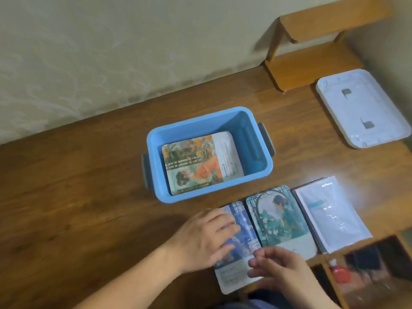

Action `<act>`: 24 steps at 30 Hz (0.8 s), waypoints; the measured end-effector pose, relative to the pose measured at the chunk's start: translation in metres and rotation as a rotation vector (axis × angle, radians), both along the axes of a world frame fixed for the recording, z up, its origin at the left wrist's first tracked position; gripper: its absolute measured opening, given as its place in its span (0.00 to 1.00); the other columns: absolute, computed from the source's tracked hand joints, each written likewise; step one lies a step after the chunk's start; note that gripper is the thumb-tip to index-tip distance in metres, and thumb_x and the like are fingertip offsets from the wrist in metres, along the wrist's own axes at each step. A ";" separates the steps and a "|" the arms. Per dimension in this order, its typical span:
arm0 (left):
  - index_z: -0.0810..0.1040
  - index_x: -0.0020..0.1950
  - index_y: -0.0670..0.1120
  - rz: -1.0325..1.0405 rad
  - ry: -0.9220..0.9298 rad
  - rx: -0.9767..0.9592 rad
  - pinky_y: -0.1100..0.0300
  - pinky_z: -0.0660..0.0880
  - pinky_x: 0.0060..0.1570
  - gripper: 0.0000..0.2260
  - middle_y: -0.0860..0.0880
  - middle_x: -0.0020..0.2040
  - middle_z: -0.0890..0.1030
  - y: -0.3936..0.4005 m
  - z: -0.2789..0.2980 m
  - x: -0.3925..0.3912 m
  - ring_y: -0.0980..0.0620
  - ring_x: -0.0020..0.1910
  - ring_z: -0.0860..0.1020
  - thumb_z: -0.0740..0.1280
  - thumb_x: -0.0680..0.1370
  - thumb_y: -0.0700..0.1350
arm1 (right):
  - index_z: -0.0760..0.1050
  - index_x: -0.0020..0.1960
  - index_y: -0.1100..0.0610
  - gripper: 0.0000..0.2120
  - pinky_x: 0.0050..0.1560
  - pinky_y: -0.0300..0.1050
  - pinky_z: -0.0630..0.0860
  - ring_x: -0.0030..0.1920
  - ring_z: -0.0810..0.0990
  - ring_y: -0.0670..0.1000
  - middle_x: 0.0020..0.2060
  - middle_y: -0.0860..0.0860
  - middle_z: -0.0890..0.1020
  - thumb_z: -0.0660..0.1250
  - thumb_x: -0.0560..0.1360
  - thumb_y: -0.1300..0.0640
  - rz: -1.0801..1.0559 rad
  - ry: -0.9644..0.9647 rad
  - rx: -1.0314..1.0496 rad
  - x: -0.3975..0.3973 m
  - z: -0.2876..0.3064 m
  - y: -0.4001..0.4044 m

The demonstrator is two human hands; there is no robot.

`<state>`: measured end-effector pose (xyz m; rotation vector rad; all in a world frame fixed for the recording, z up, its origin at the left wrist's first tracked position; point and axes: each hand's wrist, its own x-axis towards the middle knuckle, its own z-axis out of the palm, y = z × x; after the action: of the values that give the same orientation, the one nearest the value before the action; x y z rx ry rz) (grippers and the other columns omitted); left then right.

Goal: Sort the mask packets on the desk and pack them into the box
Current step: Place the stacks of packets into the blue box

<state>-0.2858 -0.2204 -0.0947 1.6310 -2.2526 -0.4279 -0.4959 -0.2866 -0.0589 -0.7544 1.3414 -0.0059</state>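
A person's 2 bare hands work at the near edge of a brown wooden counter (89, 179), seen from above.

The left hand (205, 237) lies flat on a blue-printed stack of mask packets (243, 235), fingers spread and pressing down rather than gripping, probably to steady or square the stack. The right hand (276, 270) sits at the stack's near end, which juts a little past the counter edge; its fingers curl loosely by the white margin, but whether this grip has closed on a packet cannot be told.

Just beside the blue stack, toward the right, lies a green-printed stack (278, 217), and beside that a white stack (332, 215). The 3 stacks lie side by side along the near edge, apparently grouped by design.

Behind them, near the counter's middle, stands an open blue box (256, 139) with dark side handles. An orange-printed stack of packets (200, 161) already lies flat in its bottom, so packing seems partly done, with 3 groups left outside.

The box's white lid (361, 108) rests near the right edge, clear of the work. A small wooden shelf unit (312, 61) stands in the far right corner. A pale wall with a faint pattern runs along the far edge. A red, blurred object (338, 273) shows below the counter, at lower right.
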 end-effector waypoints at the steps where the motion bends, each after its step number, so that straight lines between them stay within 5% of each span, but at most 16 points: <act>1: 0.76 0.64 0.48 0.112 0.004 0.116 0.51 0.75 0.59 0.17 0.48 0.63 0.76 0.002 -0.007 -0.004 0.48 0.63 0.72 0.64 0.79 0.54 | 0.78 0.46 0.68 0.03 0.41 0.51 0.76 0.39 0.84 0.59 0.38 0.62 0.84 0.67 0.76 0.67 -0.044 0.048 0.150 -0.005 -0.009 0.008; 3: 0.65 0.74 0.50 0.315 0.002 0.372 0.48 0.66 0.70 0.25 0.51 0.75 0.63 0.000 -0.014 -0.009 0.49 0.74 0.60 0.62 0.79 0.58 | 0.77 0.49 0.68 0.08 0.43 0.52 0.77 0.44 0.83 0.61 0.42 0.63 0.84 0.66 0.77 0.62 -0.108 0.129 0.356 -0.010 -0.021 0.020; 6: 0.53 0.79 0.50 0.447 -0.035 0.547 0.47 0.56 0.76 0.32 0.53 0.79 0.52 -0.006 -0.016 -0.014 0.49 0.78 0.51 0.61 0.80 0.60 | 0.75 0.52 0.71 0.13 0.45 0.54 0.77 0.47 0.81 0.63 0.44 0.65 0.82 0.68 0.77 0.60 -0.173 0.183 0.479 -0.010 -0.026 0.030; 15: 0.59 0.77 0.46 0.562 0.048 0.607 0.49 0.65 0.70 0.29 0.47 0.73 0.66 -0.030 -0.010 -0.024 0.46 0.72 0.64 0.61 0.80 0.56 | 0.75 0.50 0.68 0.07 0.43 0.53 0.76 0.47 0.81 0.62 0.44 0.64 0.80 0.66 0.77 0.63 -0.247 0.122 0.426 -0.009 -0.029 0.042; 24: 0.69 0.70 0.50 0.507 0.300 0.849 0.58 0.74 0.56 0.19 0.56 0.56 0.79 -0.034 0.018 -0.010 0.52 0.53 0.79 0.62 0.81 0.55 | 0.77 0.52 0.67 0.08 0.43 0.52 0.78 0.46 0.83 0.62 0.46 0.64 0.82 0.67 0.77 0.63 -0.226 0.111 0.358 -0.014 -0.040 0.046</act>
<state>-0.2955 -0.2542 -0.0764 2.2206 -1.4039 -1.4949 -0.5097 -0.2403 -0.0985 -0.3032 1.4768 0.0955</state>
